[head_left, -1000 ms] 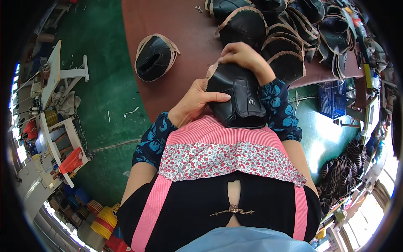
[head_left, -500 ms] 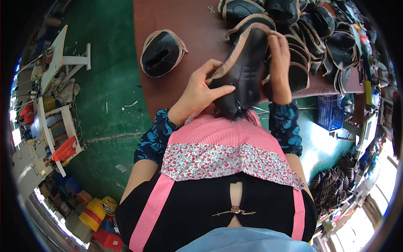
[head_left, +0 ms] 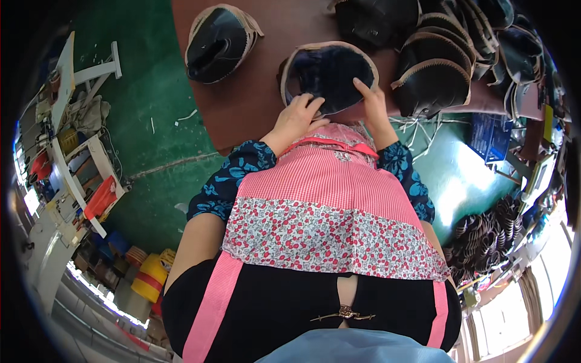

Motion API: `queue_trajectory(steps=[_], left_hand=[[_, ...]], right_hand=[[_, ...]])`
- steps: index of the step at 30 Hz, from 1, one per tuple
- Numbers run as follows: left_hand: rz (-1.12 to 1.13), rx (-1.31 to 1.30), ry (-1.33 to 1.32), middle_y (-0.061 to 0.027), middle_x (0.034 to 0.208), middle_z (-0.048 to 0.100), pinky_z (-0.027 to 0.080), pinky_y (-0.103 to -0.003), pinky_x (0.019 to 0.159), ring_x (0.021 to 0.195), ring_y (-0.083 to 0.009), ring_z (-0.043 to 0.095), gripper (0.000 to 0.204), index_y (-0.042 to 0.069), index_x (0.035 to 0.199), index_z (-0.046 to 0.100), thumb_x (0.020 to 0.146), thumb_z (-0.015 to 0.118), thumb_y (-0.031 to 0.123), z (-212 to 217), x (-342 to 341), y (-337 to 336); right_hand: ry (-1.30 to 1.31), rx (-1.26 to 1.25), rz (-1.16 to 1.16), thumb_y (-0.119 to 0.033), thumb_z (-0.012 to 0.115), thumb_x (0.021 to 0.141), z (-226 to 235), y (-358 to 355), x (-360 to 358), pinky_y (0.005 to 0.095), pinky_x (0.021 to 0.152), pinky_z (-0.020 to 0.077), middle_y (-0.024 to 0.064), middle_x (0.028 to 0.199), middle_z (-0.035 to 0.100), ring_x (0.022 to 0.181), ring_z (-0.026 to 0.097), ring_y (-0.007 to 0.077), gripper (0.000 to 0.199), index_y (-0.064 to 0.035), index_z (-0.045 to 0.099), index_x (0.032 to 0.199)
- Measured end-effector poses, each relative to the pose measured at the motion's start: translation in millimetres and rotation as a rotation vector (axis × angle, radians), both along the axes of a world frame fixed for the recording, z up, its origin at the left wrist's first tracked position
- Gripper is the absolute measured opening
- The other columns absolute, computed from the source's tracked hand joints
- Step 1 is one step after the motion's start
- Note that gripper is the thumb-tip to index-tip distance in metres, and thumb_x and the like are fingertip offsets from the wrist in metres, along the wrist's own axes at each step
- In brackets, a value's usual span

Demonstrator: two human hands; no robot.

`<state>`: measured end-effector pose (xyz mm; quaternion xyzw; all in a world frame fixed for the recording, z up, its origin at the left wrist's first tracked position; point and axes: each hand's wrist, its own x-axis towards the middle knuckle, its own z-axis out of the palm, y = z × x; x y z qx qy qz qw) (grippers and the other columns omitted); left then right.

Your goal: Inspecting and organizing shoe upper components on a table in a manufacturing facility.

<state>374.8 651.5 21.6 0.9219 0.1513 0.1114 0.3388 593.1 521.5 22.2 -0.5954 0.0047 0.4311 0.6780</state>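
Observation:
A black shoe upper (head_left: 331, 68) with a tan stitched edge lies at the near side of the brown table, its wide opening turned up to show a dark lining. My left hand (head_left: 295, 120) grips its near left rim, fingers reaching over the edge. On the right rim, my right hand (head_left: 376, 114) holds on with the thumb inside the opening and the other fingers outside, partly hidden. Another black upper (head_left: 219, 48) with the same tan edging rests apart on the table to the left.
Several black uppers (head_left: 433, 88) are stacked on the right of the brown table (head_left: 275, 24). A blue crate (head_left: 489, 138) stands beneath its right side. White-framed workbenches (head_left: 78, 181) line the left, and a dark heap (head_left: 487, 239) sits on the floor at lower right.
The shoe upper has come down from a raised, upright hold to the table and turned, so its opening now faces up. Both hands have shifted to its rim. The view has also moved.

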Motion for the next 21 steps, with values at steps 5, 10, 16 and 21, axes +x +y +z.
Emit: queue_trajectory(steps=[5,10,16,21], left_hand=[[0.184,-0.066,0.266,-0.0282,0.122,0.066,0.060,-0.054,0.092,0.111,-0.0476,0.069,0.051,-0.003,0.119,0.062,0.096,0.080,0.039,-25.9,26.4,-5.0],[0.194,-0.028,0.273,-0.0275,0.101,0.072,0.062,-0.056,0.083,0.093,-0.0503,0.074,0.019,-0.003,0.107,0.063,0.092,0.069,0.007,-51.4,45.3,-16.2],[0.226,-0.090,0.293,-0.0260,0.099,0.073,0.060,-0.059,0.081,0.092,-0.0496,0.074,0.015,0.001,0.107,0.066,0.092,0.065,-0.002,-58.5,49.2,-20.4],[0.131,-0.003,0.371,-0.0252,0.101,0.074,0.062,-0.058,0.082,0.092,-0.0480,0.076,0.017,0.000,0.107,0.070,0.091,0.072,0.001,-65.6,60.9,-29.2]], right_hand=[[-0.365,-0.205,0.079,-0.013,0.083,0.098,-68.7,-16.5,17.9,0.0352,0.105,0.0552,0.0149,0.126,0.079,0.119,0.073,0.0245,0.051,0.0052,0.066,0.143],[-0.669,-0.638,-0.052,-0.016,0.088,0.090,-104.2,-39.4,7.6,0.0472,0.109,0.0531,0.0206,0.124,0.075,0.117,0.070,0.0436,0.057,-0.0015,0.065,0.140],[-1.484,-0.505,0.259,-0.013,0.084,0.089,-51.2,-37.7,-18.3,0.0548,0.108,0.0455,0.0115,0.125,0.068,0.119,0.061,0.0399,0.040,-0.0101,0.072,0.126],[-1.194,-0.322,0.587,-0.020,0.087,0.085,-83.1,-55.4,-56.3,0.0475,0.084,0.0594,0.0134,0.105,0.072,0.101,0.070,0.0351,0.025,-0.0080,0.069,0.098]])
